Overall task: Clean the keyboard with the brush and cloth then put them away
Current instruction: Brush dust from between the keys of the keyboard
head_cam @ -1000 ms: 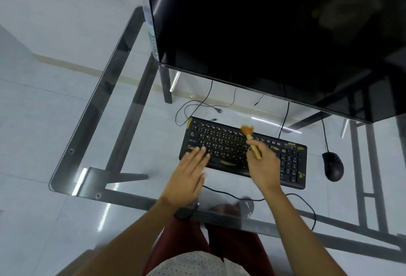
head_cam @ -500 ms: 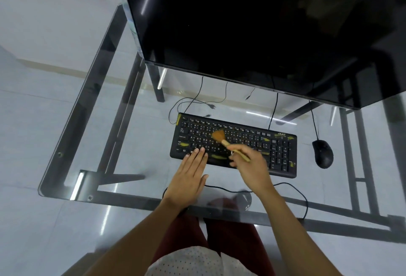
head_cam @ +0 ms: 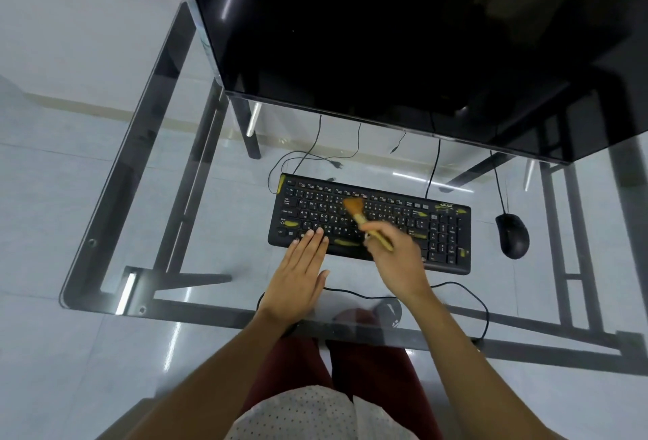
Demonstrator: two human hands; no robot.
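Observation:
A black keyboard (head_cam: 441,229) with yellow marks lies on the glass table (head_cam: 210,215). My right hand (head_cam: 396,260) grips the wooden handle of a small brush (head_cam: 354,208). Its tan bristles rest on the keys in the middle of the keyboard, pointing up and left. My left hand (head_cam: 298,278) lies flat, fingers together, with the fingertips on the keyboard's front left edge. No cloth is visible.
A big black monitor (head_cam: 403,36) stands behind the keyboard and fills the top of the view. A black mouse (head_cam: 512,236) sits right of the keyboard. Cables (head_cam: 403,294) run across the glass in front and behind. My knees show under the table.
The brush swept from the keyboard's upper right-middle toward the left, then stayed near the centre keys. My left hand kept its place on the front left edge. The head camera shifted slightly.

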